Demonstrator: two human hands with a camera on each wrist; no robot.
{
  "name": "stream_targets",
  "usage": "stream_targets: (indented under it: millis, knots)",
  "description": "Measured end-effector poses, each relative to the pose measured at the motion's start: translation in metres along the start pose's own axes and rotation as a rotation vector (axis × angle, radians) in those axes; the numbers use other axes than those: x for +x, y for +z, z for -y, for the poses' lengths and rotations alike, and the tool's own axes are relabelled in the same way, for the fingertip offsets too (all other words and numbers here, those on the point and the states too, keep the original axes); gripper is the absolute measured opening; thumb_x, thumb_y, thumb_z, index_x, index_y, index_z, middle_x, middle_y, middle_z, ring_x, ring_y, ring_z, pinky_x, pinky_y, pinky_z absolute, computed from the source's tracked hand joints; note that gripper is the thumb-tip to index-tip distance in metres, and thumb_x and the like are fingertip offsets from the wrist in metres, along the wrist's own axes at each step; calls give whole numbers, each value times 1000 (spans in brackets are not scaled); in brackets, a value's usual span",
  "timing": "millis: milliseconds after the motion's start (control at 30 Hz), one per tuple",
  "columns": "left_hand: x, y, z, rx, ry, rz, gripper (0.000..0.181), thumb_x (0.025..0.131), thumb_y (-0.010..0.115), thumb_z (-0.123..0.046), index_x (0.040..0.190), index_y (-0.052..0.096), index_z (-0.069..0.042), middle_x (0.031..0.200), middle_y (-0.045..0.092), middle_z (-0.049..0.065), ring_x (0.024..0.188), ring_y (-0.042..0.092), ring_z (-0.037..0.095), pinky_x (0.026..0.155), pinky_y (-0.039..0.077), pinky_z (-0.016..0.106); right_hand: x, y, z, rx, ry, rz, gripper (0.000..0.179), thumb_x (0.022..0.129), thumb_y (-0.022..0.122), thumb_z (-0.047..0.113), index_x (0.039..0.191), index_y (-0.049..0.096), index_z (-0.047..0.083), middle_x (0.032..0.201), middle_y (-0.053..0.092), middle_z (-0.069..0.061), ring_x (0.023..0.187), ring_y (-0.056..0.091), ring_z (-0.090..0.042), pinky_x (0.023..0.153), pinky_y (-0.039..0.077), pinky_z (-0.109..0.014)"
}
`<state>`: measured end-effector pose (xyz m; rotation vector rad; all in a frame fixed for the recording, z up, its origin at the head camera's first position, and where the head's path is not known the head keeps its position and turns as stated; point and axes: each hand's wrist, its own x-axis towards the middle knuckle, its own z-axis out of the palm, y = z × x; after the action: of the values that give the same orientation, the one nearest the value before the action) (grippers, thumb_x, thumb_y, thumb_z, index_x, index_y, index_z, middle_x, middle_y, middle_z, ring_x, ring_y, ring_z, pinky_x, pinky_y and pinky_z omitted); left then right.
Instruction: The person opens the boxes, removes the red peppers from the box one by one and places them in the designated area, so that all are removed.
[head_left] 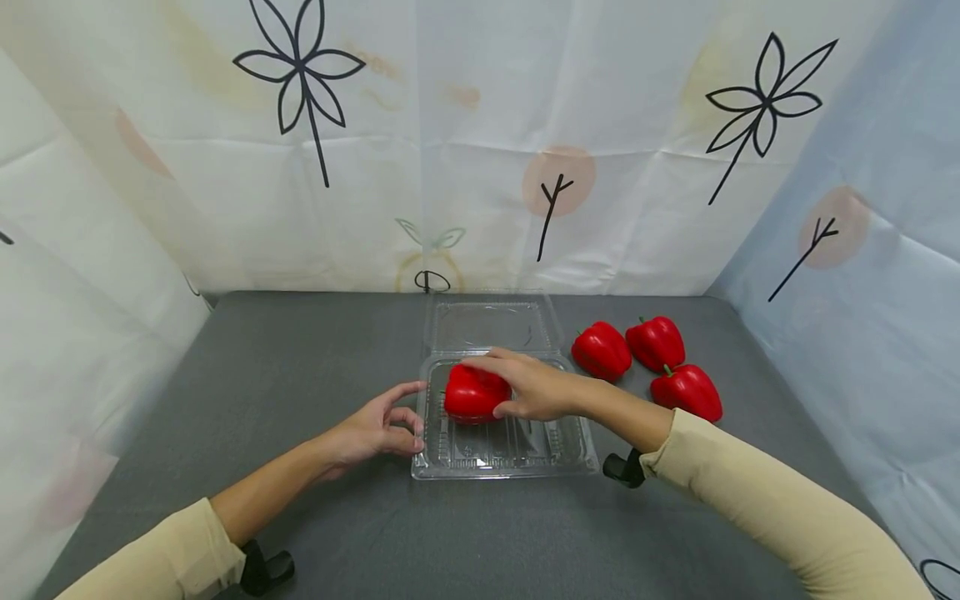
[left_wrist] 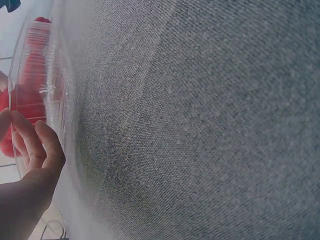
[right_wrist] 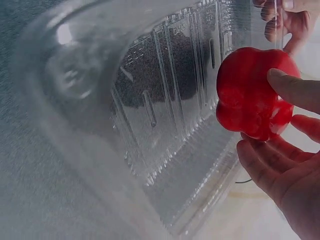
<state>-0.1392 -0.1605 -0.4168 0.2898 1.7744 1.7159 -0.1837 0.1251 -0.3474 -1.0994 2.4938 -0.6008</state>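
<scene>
A red bell pepper [head_left: 472, 395] is in my right hand [head_left: 536, 387], over the base of a clear plastic clamshell container [head_left: 510, 477]. In the right wrist view, the thumb lies on one side of the pepper [right_wrist: 245, 95] and the fingers curl under the other. Whether the pepper touches the container floor, I cannot tell. My left hand [head_left: 378, 429] holds the container's left rim, thumb and fingertips at the edge. The left wrist view shows those fingers against the clear wall [left_wrist: 57, 107], with red blurred behind the plastic.
Three more red peppers lie on the grey cloth right of the container: one on the left [head_left: 602, 351], one at the back [head_left: 656, 343] and one nearer [head_left: 687, 392]. The container's open lid [head_left: 491, 325] extends backward. Patterned white curtains [head_left: 480, 125] surround the table.
</scene>
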Motion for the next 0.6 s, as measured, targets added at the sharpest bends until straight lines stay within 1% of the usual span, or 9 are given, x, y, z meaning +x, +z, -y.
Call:
stream_targets:
  millis: [133,267,367,500,600]
  knots:
    - [0,0,0,5,13,5,87,89,70,-3,156,15,-7,97,59,6,83,62,18,81,53,33,-13,-7,1,8,-3,-11,78,86,76,8,153,37,13,144,47,-14,123,52,-30,95,50,-47]
    - [1,0,1,3,20,3,88,87,71,-2,156,16,-7,95,59,5,82,62,17,81,53,35,-27,-15,-2,43,-9,-37,78,86,76,8,153,37,12,142,48,-11,121,54,-26,94,51,-44]
    - [1,1,1,0,25,1,89,87,71,-2,156,16,-7,95,59,4,82,61,17,81,53,37,-38,-20,-8,64,-13,-70,78,86,76,7,153,37,12,141,49,-11,119,55,-25,91,52,-43]
    - [1,1,1,9,32,1,89,86,71,-2,156,16,-7,94,58,4,82,61,16,81,53,38,-51,-27,-17,82,9,-121,78,84,78,7,152,40,14,139,50,-9,117,55,-26,87,55,-44]
    - [1,2,1,15,33,0,90,86,71,-2,156,15,-7,94,58,3,82,61,17,81,53,38,-60,-31,-23,74,31,-159,78,83,79,7,150,42,15,138,52,-10,117,54,-27,85,55,-43]
